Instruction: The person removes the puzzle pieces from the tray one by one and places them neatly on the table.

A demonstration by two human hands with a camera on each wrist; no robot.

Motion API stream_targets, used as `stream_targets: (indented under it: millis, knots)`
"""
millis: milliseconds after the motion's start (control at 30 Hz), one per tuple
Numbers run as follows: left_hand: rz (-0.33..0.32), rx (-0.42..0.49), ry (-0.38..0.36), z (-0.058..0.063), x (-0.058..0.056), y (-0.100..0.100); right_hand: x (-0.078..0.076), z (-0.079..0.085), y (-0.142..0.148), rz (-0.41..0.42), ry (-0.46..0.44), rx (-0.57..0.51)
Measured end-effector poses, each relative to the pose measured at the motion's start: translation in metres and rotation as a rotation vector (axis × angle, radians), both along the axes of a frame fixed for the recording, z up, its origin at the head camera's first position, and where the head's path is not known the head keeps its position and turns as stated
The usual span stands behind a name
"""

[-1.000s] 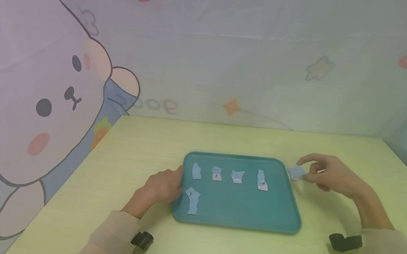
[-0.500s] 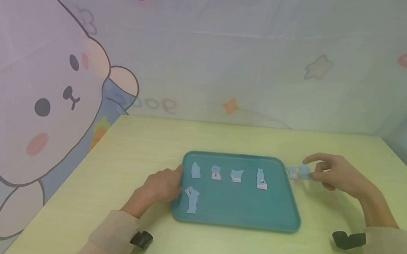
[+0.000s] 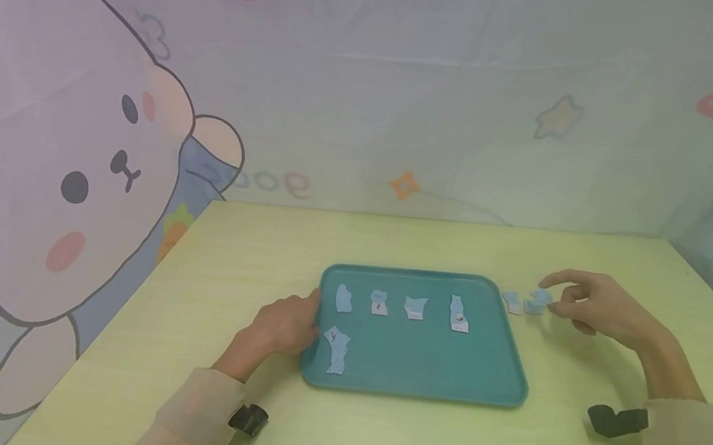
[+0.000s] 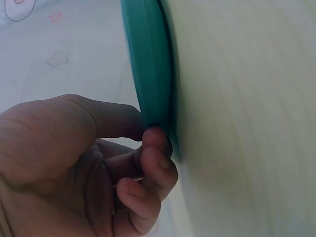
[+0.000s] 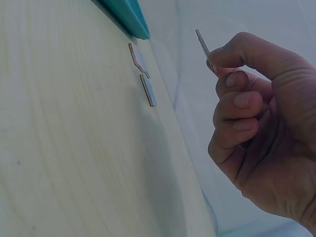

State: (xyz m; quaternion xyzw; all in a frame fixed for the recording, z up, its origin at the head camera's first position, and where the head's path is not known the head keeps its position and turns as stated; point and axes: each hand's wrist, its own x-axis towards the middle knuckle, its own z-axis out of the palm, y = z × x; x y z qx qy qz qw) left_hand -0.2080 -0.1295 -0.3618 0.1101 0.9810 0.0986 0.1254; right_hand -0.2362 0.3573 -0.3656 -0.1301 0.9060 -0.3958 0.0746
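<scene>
My left hand [image 3: 286, 324] grips the left rim of a teal tray [image 3: 405, 389]; in the left wrist view the thumb and curled fingers are at the tray's edge [image 4: 150, 64]. My right hand [image 3: 600, 307] is raised beyond the tray's right side, pinching a small pale-blue puzzle piece [image 5: 204, 47] between thumb and fingers. Below it, two similar pieces lie on the table beside the tray: one nearer the rim [image 3: 512, 303], the other [image 3: 534, 307] close to it. In the right wrist view both appear edge-on as thin, flat pieces [image 5: 147, 90].
Several pale-blue pieces lie apart in the tray: a row along its far side, including a long piece [image 3: 459, 314], and a forked piece [image 3: 337, 351] at the near left. The tray sits on a light wooden table [image 3: 414, 439] before a printed cloth backdrop [image 3: 366, 110].
My right hand has shifted a little to the right. Two pieces now lie separately where it was, released one after another, while it still holds a third. The left hand has stayed on the tray.
</scene>
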Motion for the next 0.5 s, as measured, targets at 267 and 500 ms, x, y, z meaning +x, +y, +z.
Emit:
stream_targets:
  millis: [267, 500]
  knots:
    - [0.0, -0.005, 0.0, -0.002, -0.001, 0.001, -0.003, -0.006, 0.005, -0.002, -0.002, 0.009]
    - [0.007, -0.007, -0.003, -0.002, -0.001, 0.001, -0.004, -0.01, 0.011, -0.015, 0.005, 0.024]
